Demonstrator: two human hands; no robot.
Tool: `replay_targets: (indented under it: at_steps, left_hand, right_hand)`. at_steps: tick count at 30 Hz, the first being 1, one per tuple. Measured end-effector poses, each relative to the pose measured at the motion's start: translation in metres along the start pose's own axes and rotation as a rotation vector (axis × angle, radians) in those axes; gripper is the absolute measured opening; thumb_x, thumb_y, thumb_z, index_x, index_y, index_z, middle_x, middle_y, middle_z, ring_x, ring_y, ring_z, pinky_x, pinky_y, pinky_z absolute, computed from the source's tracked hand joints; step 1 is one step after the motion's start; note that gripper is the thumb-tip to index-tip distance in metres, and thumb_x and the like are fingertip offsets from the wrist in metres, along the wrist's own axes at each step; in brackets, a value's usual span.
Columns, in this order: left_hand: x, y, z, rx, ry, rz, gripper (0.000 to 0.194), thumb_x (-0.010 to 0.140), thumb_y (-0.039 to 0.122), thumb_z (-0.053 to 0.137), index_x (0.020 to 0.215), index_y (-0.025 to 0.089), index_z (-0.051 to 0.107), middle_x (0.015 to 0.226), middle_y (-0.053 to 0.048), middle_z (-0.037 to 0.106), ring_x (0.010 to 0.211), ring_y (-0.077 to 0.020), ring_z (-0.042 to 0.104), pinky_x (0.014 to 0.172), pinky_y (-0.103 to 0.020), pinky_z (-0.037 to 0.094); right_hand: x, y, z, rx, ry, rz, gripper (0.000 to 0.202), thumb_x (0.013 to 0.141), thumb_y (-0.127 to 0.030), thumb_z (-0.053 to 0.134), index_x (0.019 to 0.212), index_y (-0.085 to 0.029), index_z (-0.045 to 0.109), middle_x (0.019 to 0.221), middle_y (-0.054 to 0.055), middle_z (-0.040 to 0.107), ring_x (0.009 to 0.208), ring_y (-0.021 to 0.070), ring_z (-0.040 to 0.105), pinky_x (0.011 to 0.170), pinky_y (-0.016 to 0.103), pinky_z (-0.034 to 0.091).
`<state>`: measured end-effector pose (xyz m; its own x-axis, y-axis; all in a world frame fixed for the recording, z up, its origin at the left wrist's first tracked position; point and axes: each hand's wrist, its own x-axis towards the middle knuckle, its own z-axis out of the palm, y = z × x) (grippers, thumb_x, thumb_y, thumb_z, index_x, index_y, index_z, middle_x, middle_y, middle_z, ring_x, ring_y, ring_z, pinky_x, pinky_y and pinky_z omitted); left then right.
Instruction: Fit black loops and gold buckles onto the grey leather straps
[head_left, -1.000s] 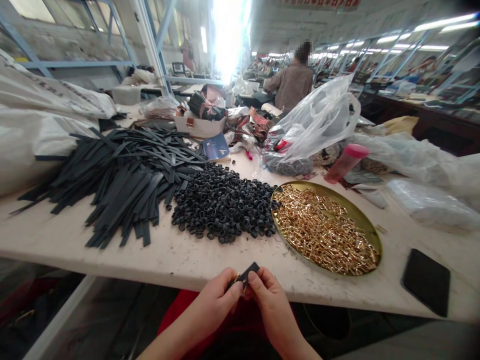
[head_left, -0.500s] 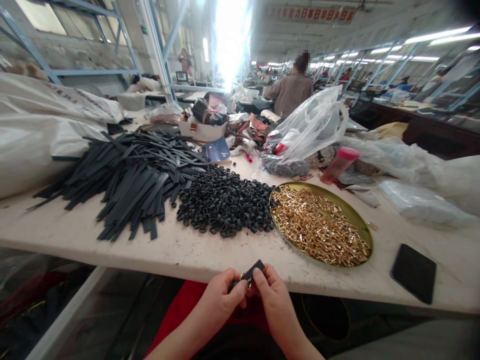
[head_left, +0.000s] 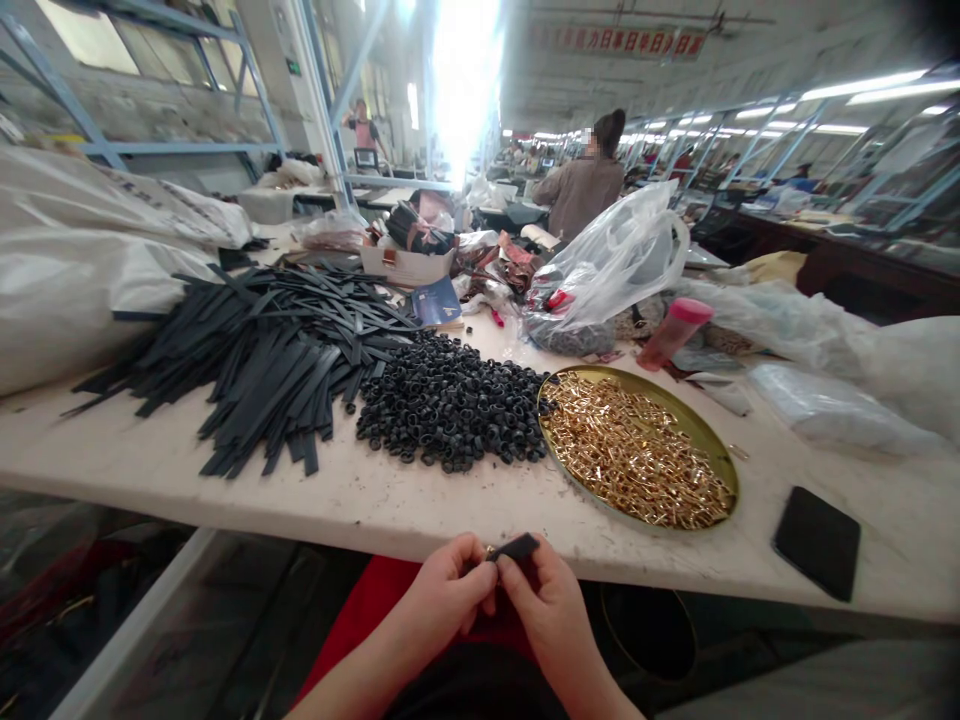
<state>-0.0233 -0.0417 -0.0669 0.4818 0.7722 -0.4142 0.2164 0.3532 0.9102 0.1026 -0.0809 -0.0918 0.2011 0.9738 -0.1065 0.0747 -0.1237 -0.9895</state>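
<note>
Just off the table's front edge, my left hand (head_left: 459, 585) and my right hand (head_left: 541, 590) meet, both closed. Between them is a short black strap (head_left: 517, 546), its free end standing out over the right fingers. A small gold buckle (head_left: 490, 551) shows at the left fingertips, partly hidden by them. Beyond my hands lies a heap of small black loops (head_left: 454, 405). To its right, a round gold tray (head_left: 731, 470) holds many gold buckles (head_left: 637, 450). Long black strips (head_left: 270, 360) are piled to the left.
A black phone (head_left: 816, 542) lies at the table's right. Behind the tray a pink-lidded container (head_left: 675, 333) leans beside a clear plastic bag (head_left: 611, 265). White sacks (head_left: 97, 270) stand at the left. An open box (head_left: 409, 264) and a blue booklet (head_left: 436, 302) sit farther back. A person (head_left: 585, 180) works beyond.
My right thumb has shifted down and left along the strap, closer to my left fingertips. The strap's free end now tilts flatter, and less of the gold buckle shows.
</note>
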Motion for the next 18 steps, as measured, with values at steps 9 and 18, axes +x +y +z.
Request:
replay_targets:
  at_steps: [9, 18]
  left_hand:
    - [0.014, -0.004, -0.003, 0.051, -0.037, -0.045, 0.018, 0.072, 0.036, 0.043, 0.066, 0.019, 0.041, 0.049, 0.006, 0.046, 0.036, -0.0071, 0.031, 0.037, -0.020, 0.022]
    - [0.027, 0.002, -0.012, 0.261, 0.004, 0.016, 0.020, 0.074, 0.034, 0.047, 0.065, 0.018, 0.042, 0.052, 0.005, 0.047, 0.050, -0.0097, 0.041, 0.047, -0.020, 0.030]
  right_hand:
    - [0.013, 0.005, -0.005, 0.070, -0.096, 0.078, 0.023, 0.080, -0.039, 0.048, 0.069, -0.019, 0.046, 0.060, -0.002, 0.046, 0.057, 0.0125, 0.044, 0.054, 0.025, 0.038]
    - [0.036, 0.009, -0.011, 0.007, -0.147, 0.123, 0.022, 0.072, -0.038, 0.057, 0.067, -0.019, 0.046, 0.060, -0.004, 0.044, 0.058, 0.0119, 0.042, 0.055, 0.024, 0.035]
